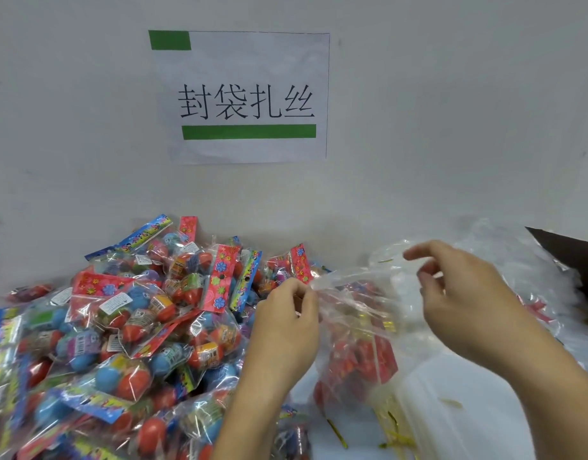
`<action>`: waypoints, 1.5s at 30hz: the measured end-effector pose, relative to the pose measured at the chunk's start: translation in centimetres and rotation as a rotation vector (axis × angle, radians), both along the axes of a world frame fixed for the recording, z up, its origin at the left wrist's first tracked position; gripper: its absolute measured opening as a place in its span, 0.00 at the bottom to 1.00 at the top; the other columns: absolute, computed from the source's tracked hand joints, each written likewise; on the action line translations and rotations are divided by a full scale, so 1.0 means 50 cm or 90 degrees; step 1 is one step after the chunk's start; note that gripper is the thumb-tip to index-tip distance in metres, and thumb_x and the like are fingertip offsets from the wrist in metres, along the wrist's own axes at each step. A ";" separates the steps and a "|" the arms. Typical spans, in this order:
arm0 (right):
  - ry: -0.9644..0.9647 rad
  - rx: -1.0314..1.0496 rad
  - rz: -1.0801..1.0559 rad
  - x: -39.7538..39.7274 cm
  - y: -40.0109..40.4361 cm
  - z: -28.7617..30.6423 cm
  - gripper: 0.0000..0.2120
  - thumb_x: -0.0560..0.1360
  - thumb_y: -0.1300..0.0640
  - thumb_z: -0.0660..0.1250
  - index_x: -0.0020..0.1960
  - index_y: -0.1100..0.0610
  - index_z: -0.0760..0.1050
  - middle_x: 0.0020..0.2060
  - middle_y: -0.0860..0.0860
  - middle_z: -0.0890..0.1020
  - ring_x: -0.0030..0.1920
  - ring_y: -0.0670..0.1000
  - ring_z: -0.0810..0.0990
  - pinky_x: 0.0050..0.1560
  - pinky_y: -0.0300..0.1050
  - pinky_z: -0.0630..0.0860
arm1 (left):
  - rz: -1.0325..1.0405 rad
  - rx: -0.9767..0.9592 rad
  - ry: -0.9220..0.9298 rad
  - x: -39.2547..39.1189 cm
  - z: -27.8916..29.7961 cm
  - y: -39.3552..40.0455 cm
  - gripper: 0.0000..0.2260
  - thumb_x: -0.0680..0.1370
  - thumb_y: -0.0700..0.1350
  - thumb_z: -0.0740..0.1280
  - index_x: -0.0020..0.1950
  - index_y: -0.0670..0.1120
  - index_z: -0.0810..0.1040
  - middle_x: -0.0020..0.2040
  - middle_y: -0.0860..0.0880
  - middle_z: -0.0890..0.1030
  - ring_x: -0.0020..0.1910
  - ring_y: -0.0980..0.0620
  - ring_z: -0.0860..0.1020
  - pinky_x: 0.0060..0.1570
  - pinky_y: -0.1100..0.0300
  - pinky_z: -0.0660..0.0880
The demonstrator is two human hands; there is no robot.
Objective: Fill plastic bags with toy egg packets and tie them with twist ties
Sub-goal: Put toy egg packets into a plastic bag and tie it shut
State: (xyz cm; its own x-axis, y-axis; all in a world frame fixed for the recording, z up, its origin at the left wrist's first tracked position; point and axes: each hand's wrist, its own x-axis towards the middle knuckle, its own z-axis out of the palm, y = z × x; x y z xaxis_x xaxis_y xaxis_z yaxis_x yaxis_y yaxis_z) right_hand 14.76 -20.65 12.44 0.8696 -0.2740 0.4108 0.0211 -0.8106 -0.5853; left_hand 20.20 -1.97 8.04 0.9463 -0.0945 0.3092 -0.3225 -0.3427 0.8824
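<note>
Bright, even light casts only soft shadows, glare glints on the egg packets (127,327), and the right hand (465,293) is motion-blurred.

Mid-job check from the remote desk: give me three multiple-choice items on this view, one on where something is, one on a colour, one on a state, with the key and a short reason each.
1. Where does the pile of toy egg packets lie?
A. left of the hands
B. right of the hands
C. on the wall

2. What colour are the bars on the paper sign?
A. red
B. green
C. yellow

3. What is the left hand doing?
A. lying flat on the table
B. pinching the clear plastic bag's edge
C. holding a twist tie

Key: 1 A, the heap fills the left side of the view. 2 B, both bars on the sign are green. 3 B, its fingers curl on the bag's mouth, while the right hand hovers by the bag, seemingly gripping nothing.
</note>
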 end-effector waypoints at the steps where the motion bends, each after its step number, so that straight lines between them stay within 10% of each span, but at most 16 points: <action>1: 0.033 0.020 -0.019 0.003 -0.015 -0.008 0.20 0.79 0.66 0.57 0.66 0.50 0.72 0.50 0.48 0.76 0.49 0.45 0.76 0.39 0.36 0.69 | 0.004 -0.006 0.000 0.002 -0.001 0.000 0.12 0.83 0.46 0.61 0.42 0.47 0.77 0.37 0.50 0.82 0.41 0.48 0.81 0.49 0.47 0.79; 6: -0.011 0.055 -0.100 0.006 -0.057 -0.017 0.25 0.75 0.70 0.57 0.66 0.49 0.75 0.51 0.47 0.77 0.49 0.49 0.76 0.37 0.33 0.67 | 0.035 -0.013 -0.016 0.009 -0.008 0.005 0.13 0.84 0.46 0.59 0.40 0.46 0.75 0.36 0.48 0.81 0.39 0.48 0.82 0.42 0.52 0.78; 12: 0.408 -0.007 0.177 -0.005 -0.036 -0.052 0.22 0.70 0.53 0.79 0.51 0.31 0.74 0.46 0.34 0.81 0.46 0.36 0.80 0.48 0.34 0.75 | 0.034 -0.107 0.030 0.023 -0.027 0.008 0.13 0.84 0.45 0.61 0.41 0.42 0.76 0.32 0.48 0.78 0.34 0.52 0.83 0.42 0.50 0.83; 18: 0.270 0.085 0.094 0.041 0.000 -0.078 0.06 0.77 0.63 0.65 0.52 0.62 0.79 0.44 0.55 0.84 0.35 0.45 0.86 0.41 0.50 0.84 | -0.165 -0.338 0.276 0.020 -0.012 0.005 0.09 0.84 0.40 0.59 0.54 0.41 0.79 0.51 0.43 0.84 0.51 0.49 0.85 0.52 0.57 0.82; 24: 0.395 0.074 0.204 0.027 0.004 -0.078 0.05 0.73 0.59 0.76 0.47 0.51 0.84 0.51 0.50 0.85 0.47 0.50 0.85 0.44 0.43 0.84 | -0.227 0.345 0.098 0.027 -0.058 0.054 0.13 0.78 0.41 0.67 0.59 0.56 0.76 0.55 0.62 0.79 0.48 0.62 0.78 0.46 0.70 0.75; 30: 0.285 0.124 0.134 0.047 0.031 -0.096 0.05 0.76 0.59 0.73 0.44 0.50 0.82 0.37 0.50 0.85 0.35 0.46 0.85 0.35 0.43 0.82 | -0.034 0.220 0.006 0.027 -0.060 0.008 0.17 0.73 0.32 0.67 0.31 0.51 0.80 0.29 0.58 0.80 0.33 0.63 0.79 0.34 0.73 0.72; 35: 0.139 0.206 0.065 0.051 0.020 -0.080 0.08 0.76 0.61 0.67 0.38 0.56 0.81 0.31 0.51 0.85 0.32 0.49 0.85 0.27 0.38 0.78 | 0.142 0.009 -0.084 0.022 -0.038 0.008 0.09 0.77 0.39 0.71 0.39 0.51 0.85 0.34 0.57 0.83 0.37 0.64 0.80 0.36 0.73 0.74; 45: 0.120 0.268 0.046 0.057 0.017 -0.093 0.08 0.77 0.67 0.65 0.40 0.62 0.79 0.34 0.57 0.85 0.33 0.52 0.86 0.29 0.44 0.81 | 0.047 0.145 -0.064 0.026 -0.030 0.026 0.09 0.76 0.41 0.73 0.38 0.51 0.83 0.36 0.56 0.83 0.40 0.60 0.80 0.42 0.65 0.78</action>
State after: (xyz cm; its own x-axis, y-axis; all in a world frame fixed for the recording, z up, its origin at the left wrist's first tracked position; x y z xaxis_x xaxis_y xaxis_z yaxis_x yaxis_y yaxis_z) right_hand 17.62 -19.78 7.81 0.9414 -0.3190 0.1094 -0.0699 -0.5020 -0.8620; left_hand 21.50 -0.67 6.55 0.9186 -0.1041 0.3811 -0.3717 -0.5547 0.7444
